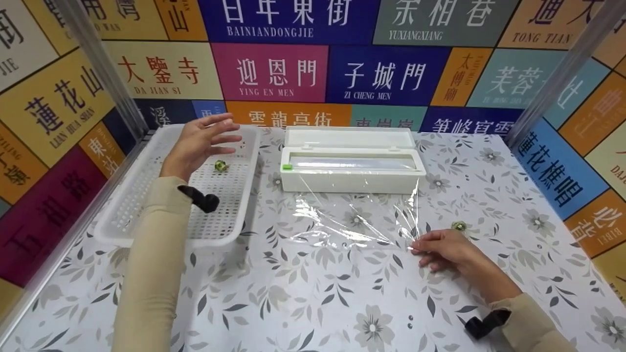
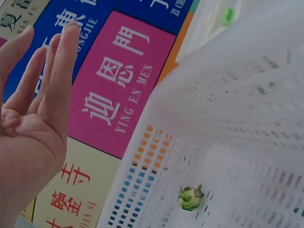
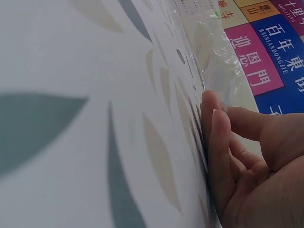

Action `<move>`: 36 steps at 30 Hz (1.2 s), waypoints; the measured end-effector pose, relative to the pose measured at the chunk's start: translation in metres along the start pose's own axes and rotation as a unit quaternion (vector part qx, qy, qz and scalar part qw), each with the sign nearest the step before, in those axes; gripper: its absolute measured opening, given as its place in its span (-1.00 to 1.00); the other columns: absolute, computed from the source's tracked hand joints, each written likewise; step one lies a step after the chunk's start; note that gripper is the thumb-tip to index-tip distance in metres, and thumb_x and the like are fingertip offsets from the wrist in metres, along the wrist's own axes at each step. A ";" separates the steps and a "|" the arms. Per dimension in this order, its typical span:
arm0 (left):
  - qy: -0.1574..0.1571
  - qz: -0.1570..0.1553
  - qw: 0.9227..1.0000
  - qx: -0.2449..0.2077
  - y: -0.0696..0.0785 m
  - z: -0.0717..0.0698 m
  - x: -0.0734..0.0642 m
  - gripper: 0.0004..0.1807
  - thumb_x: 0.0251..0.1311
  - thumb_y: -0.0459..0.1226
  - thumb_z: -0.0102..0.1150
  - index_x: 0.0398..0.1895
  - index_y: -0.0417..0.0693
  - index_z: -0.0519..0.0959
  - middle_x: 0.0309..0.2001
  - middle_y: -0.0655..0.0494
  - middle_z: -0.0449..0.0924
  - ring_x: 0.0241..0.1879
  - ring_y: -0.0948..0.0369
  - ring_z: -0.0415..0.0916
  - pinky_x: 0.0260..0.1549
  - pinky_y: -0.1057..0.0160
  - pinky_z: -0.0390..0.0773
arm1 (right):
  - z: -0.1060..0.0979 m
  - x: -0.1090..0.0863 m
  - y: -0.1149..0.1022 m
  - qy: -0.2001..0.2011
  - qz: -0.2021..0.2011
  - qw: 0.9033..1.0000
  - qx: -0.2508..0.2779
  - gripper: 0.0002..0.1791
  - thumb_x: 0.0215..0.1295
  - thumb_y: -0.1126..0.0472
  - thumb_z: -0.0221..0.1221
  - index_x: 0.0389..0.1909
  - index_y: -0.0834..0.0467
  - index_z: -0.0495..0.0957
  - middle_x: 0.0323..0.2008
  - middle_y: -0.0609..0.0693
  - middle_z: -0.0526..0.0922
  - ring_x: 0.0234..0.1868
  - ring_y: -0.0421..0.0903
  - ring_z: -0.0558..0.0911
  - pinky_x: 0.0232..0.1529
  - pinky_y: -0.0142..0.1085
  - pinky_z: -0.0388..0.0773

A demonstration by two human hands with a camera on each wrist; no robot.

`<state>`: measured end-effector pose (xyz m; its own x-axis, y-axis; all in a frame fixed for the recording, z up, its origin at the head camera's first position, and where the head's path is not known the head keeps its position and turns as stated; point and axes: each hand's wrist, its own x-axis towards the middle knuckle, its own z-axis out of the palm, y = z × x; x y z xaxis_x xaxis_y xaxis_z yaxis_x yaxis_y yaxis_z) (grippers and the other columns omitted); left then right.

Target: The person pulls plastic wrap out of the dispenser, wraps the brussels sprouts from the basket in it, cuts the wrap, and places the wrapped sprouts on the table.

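- Pinching plastic wrap [image 1: 352,222] by near-right corner with right grip [image 1: 446,252]; holding nothing with left grip [image 1: 201,143], fingers extended, near basket [image 1: 248,195].
- Stretches from dispenser [image 1: 349,138] over bench [image 1: 274,303].
- Looks light, limp, clingy; take both front corners.

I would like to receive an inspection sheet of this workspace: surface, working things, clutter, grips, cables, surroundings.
Surface: white tabletop with leaf and flower pattern.
Job's things: white box, lid open, clear film drawn out toward the person; white basket holding a small green piece; another green piece on the tabletop, beyond the right grip.
Clutter: nothing seen.
Grips: left grip raised, holding nothing; right grip pinching the film's corner.
Cables: nothing seen.
Surroundings: walls of coloured lettered panels.
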<state>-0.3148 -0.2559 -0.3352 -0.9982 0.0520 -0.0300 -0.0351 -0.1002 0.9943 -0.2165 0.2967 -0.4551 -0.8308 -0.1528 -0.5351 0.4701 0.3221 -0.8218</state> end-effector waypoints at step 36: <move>0.235 -0.159 0.951 -0.125 -0.073 -0.051 0.009 -0.29 0.22 -0.26 0.36 0.44 -0.02 0.36 0.20 0.18 0.48 0.18 0.14 0.55 0.15 0.31 0.64 | 0.001 -0.002 0.001 0.014 0.010 1.000 -0.002 -0.60 0.18 0.10 0.41 -0.03 0.19 0.58 -0.28 -0.04 0.81 -0.56 -0.23 0.70 -0.54 -0.34 0.70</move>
<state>-0.3240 -0.2989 -0.4133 -0.8448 -0.3251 -0.4250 -0.2900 -0.3893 0.8742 -0.2137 0.2964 -0.4552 -0.8295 -0.1192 -0.5456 0.4857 0.3284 -0.8101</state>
